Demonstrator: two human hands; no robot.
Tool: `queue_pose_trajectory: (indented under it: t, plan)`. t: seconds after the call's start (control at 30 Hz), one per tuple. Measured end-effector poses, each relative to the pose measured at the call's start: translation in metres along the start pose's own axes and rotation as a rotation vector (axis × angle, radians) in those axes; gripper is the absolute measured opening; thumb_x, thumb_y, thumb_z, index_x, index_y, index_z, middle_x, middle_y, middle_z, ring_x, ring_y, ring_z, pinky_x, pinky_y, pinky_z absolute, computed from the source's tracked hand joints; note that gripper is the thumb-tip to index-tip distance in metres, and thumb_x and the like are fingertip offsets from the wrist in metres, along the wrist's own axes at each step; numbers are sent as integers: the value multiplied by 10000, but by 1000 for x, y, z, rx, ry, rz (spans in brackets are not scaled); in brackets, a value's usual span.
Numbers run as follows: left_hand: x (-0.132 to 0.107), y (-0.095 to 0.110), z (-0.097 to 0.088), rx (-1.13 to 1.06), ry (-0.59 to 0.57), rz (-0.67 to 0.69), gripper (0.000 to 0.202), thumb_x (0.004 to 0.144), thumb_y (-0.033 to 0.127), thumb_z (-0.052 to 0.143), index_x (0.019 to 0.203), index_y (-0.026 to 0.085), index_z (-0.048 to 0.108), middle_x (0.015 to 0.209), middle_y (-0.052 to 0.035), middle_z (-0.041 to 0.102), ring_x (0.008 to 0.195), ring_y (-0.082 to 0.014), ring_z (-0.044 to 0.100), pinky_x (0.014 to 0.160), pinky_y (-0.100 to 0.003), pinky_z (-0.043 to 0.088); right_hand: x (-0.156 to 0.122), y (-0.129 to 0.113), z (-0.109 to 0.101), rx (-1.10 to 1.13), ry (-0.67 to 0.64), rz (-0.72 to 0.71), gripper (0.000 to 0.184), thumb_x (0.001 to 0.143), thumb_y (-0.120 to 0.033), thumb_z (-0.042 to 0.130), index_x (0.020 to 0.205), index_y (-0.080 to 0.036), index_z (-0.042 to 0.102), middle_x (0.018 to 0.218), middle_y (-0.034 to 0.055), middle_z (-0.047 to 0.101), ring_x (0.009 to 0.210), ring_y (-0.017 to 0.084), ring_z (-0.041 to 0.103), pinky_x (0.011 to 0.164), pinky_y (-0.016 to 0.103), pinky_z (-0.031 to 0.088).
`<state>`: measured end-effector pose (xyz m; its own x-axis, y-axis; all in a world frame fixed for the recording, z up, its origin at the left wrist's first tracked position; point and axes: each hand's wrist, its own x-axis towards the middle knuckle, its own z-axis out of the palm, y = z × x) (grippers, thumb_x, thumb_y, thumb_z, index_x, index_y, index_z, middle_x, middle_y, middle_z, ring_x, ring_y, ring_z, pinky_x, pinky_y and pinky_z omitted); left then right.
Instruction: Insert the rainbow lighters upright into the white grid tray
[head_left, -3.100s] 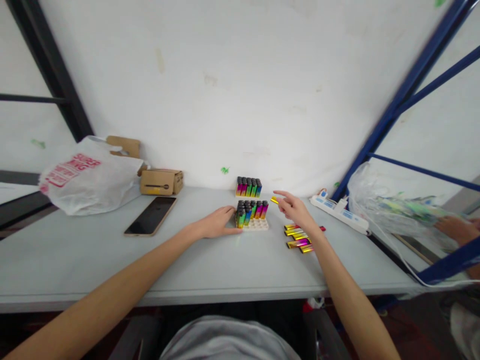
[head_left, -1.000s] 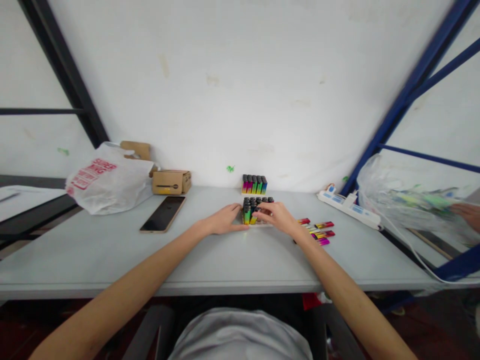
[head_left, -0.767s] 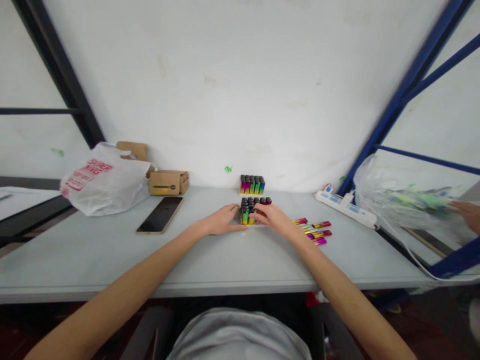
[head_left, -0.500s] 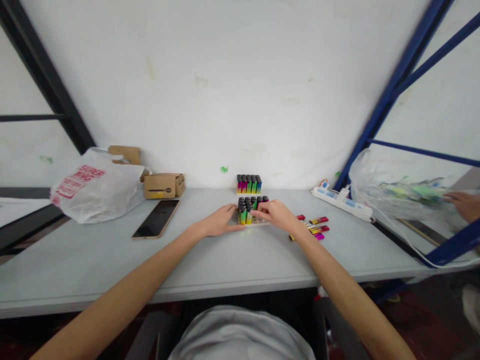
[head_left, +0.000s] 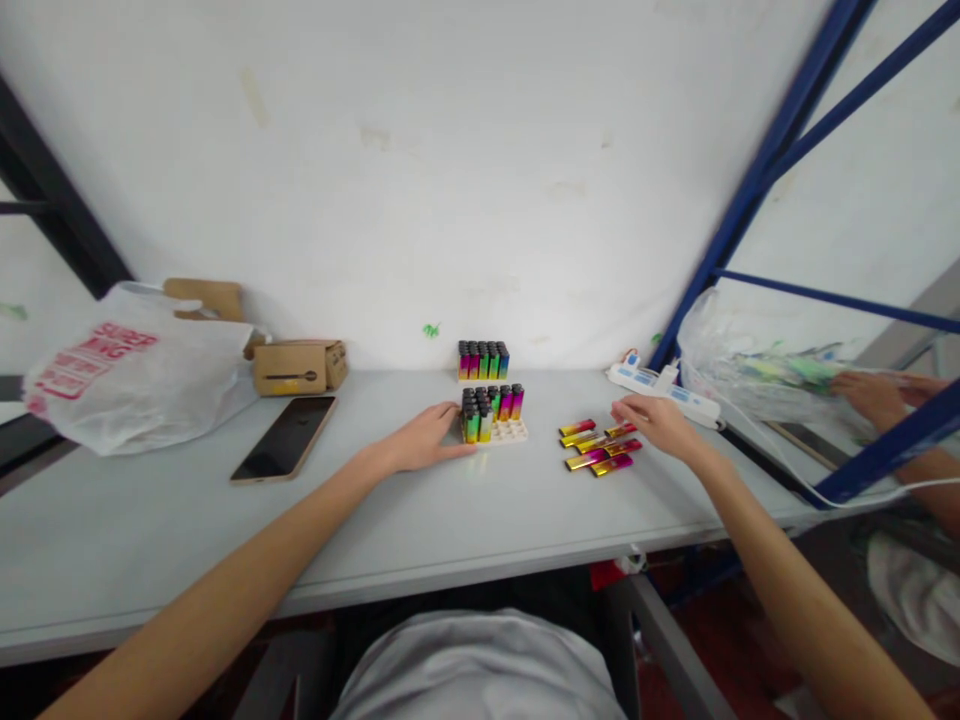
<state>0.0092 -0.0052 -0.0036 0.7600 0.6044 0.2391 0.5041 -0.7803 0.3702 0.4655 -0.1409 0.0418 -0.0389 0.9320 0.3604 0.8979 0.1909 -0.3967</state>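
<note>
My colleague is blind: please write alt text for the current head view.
A person's left hand sits at the left end of a white tray part-filled with upright lighters; the right hand is at some loose lighters on a grey table. Behind the tray stands another block of lighters; a phone, cardboard box and plastic bag lie left.

soft, even light brightens the wall (head_left: pixel 450 200) and bench (head_left: pixel 420 520), while the space beneath (head_left: pixel 405 592) falls dark. small glints sit on the metallic lighters (head_left: pixel 583 461). the whole view is slightly soft, the clear plastic (head_left: pixel 697 335) smeared, and wide-angle stretch tilts the blue frame (head_left: pixel 739 220) toward the right edge.
</note>
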Motion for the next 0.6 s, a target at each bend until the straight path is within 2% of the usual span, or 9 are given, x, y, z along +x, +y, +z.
queue_pose_trajectory:
  t: [0.07, 0.13, 0.2, 0.27, 0.33, 0.43, 0.53, 0.6]
  plan:
    - [0, 0, 0, -3, 4, 4, 851, 980, 839, 589, 1468, 142, 581, 1545, -224, 628, 1433, -405, 608, 1255, -487, 450, -4, 18, -6, -36, -29, -1, 446, 979, -573, 576, 996, -208, 833, 1108, 172, 842, 1042, 353, 784, 997, 490, 595]
    - [0, 0, 0, 2, 2, 6, 851, 983, 840, 581, 1471, 144, 580, 1552, -223, 626, 1434, -405, 607, 1261, -498, 447, -4, 32, -9, -45, -146, 4, 450, 925, -568, 638, 1091, -207, 848, 1224, 179, 829, 1160, 373, 763, 1066, 509, 582]
    - [0, 1, 0, 8, -2, 0, 854, 984, 840, 577, 1471, 138, 582, 1556, -226, 622, 1442, -404, 603, 1270, -494, 441, -2, 40, -9, -40, -264, 10, 468, 890, -584, 676, 1102, -207, 855, 1236, 177, 826, 1181, 380, 753, 1085, 511, 577]
    - [0, 2, -1, 1, 1, -7, 845, 979, 834, 590, 1461, 139, 593, 1551, -224, 626, 1442, -406, 607, 1271, -493, 442, 0, 42, -6, -22, -302, 22, 482, 870, -627, 695, 1047, -206, 848, 1175, 173, 832, 1126, 376, 759, 1057, 507, 582]
    - [0, 3, -1, -12, 12, -5, 819, 971, 824, 611, 1437, 150, 611, 1528, -218, 643, 1426, -411, 620, 1258, -505, 457, 3, 39, -2, 30, -260, 46, 515, 864, -695, 698, 988, -210, 818, 1098, 163, 833, 1033, 356, 765, 983, 486, 596]
    - [0, 4, -2, -19, 30, 1, 789, 960, 820, 630, 1390, 158, 645, 1467, -212, 675, 1373, -410, 651, 1217, -504, 494, 10, 25, 3, 200, -159, 73, 604, 883, -787, 682, 1019, -206, 769, 910, 114, 808, 837, 290, 741, 797, 415, 590]
    - [1, 4, -3, -21, 50, 13, 761, 947, 816, 656, 1332, 161, 685, 1382, -201, 711, 1294, -395, 689, 1167, -489, 532, 25, -1, 11, 405, -46, 47, 652, 877, -810, 719, 1075, -191, 766, 673, 19, 679, 656, 214, 636, 668, 348, 513]
    - [2, 3, -3, -33, 69, 24, 742, 930, 805, 690, 1308, 167, 703, 1355, -191, 723, 1265, -391, 699, 1154, -499, 543, 39, -24, 19, 550, 67, 7, 610, 868, -777, 768, 1041, -192, 789, 654, -4, 629, 638, 181, 570, 646, 327, 461]
